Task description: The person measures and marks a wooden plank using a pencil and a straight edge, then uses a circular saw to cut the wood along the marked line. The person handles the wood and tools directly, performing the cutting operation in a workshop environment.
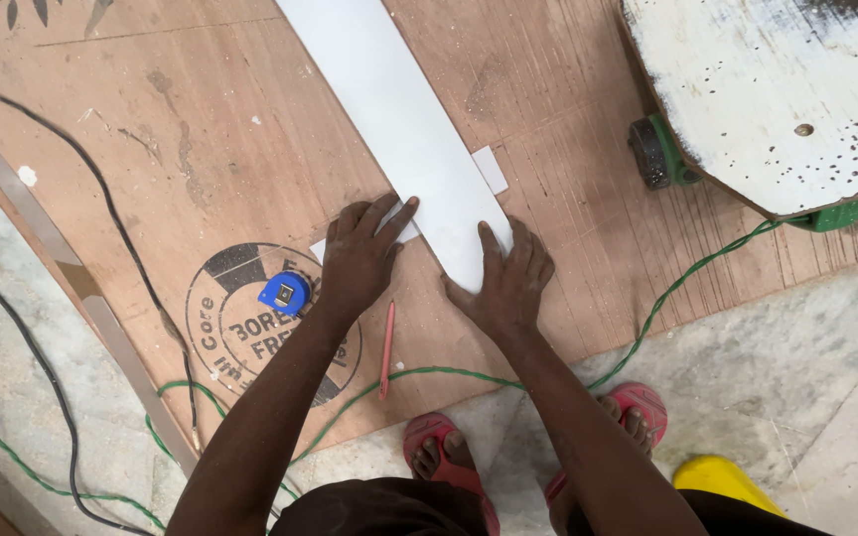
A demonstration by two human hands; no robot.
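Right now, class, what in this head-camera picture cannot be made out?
- White strip: far end cut off by the top edge; near end under the right hand.
- Small white piece: mostly under the left hand.
- Green machine: hidden by the white board.

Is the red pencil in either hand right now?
No, the red pencil lies on the plywood sheet between the arms, while both hands press the white strip.
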